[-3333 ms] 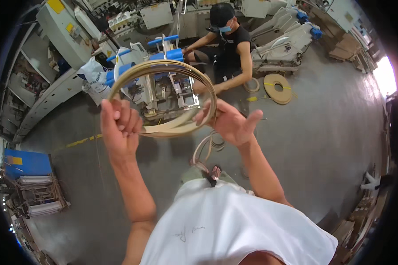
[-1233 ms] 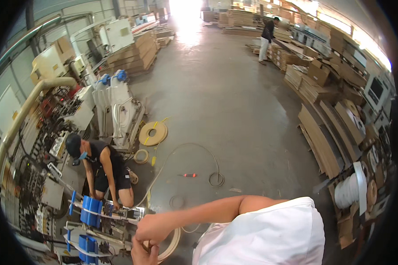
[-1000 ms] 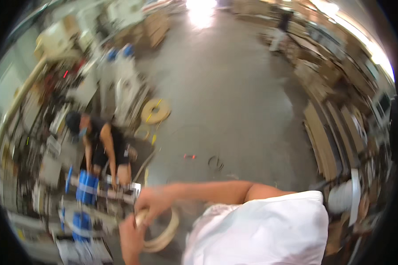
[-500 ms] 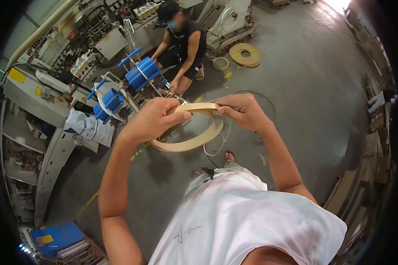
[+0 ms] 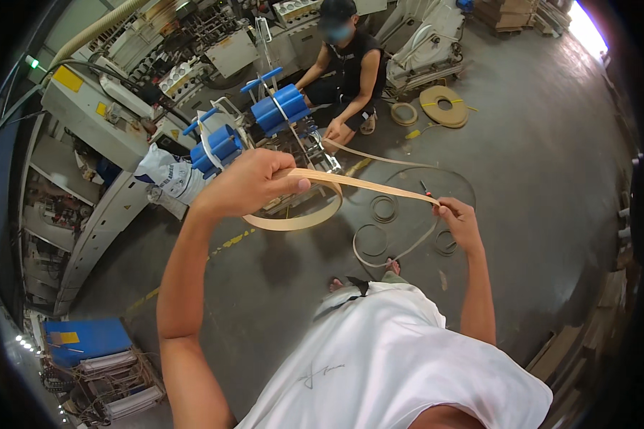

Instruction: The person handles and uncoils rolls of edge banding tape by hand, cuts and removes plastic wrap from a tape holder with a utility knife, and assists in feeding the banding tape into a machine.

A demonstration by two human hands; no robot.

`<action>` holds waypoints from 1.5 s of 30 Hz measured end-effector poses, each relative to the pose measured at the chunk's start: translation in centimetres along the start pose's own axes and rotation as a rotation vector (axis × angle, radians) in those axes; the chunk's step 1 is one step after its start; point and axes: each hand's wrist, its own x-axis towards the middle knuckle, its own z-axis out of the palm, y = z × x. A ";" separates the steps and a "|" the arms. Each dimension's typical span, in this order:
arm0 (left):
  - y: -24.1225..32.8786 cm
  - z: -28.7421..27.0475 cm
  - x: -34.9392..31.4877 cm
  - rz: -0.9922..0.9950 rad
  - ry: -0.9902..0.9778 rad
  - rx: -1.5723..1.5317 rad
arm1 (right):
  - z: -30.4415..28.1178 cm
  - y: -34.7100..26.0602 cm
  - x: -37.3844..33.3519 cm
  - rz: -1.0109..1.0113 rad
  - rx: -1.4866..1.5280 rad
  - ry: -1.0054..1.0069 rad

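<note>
My left hand (image 5: 250, 184) is closed on a light wood-coloured edge-banding strip (image 5: 368, 185), thumb on top. Below and in front of that hand the rest of the strip hangs in a wide loop (image 5: 293, 223). My right hand (image 5: 460, 223), farther right, pinches the strip between thumb and fingers, so a straight length runs between both hands. A thinner tail of banding (image 5: 426, 236) drops from near the right hand toward rings of strip on the floor. Beyond my left hand stands a device with blue rollers (image 5: 280, 109).
A crouching person (image 5: 350, 68) holds a long thin strip beside the blue rollers. Large tan banding rolls (image 5: 444, 107) and small coils (image 5: 384, 209) lie on the floor. Machinery (image 5: 86, 136) lines the left; a blue-topped cart (image 5: 89, 339) stands lower left; boards (image 5: 587, 350) are stacked at right.
My right hand has moved right and toward me, drawing a length of strip out from the coil. The left hand keeps its grip. The view has shifted, so the surroundings appear farther right.
</note>
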 end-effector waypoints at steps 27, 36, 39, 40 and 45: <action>3.7 -0.1 -3.3 0.225 0.239 0.156 | 13.1 -16.4 5.6 -0.664 -0.162 -0.380; -2.5 8.1 -4.6 0.535 1.725 -1.205 | 27.6 -16.9 3.0 -0.102 0.988 -0.300; -3.9 8.7 -5.9 0.385 1.976 -1.356 | 31.7 -17.8 0.6 0.034 1.040 -0.474; -3.6 8.9 -6.4 0.348 1.973 -1.223 | 32.5 -18.0 0.4 0.074 1.046 -0.531; -4.8 10.0 -9.9 0.225 1.954 -0.977 | 36.8 -20.5 -0.9 0.284 1.059 -0.376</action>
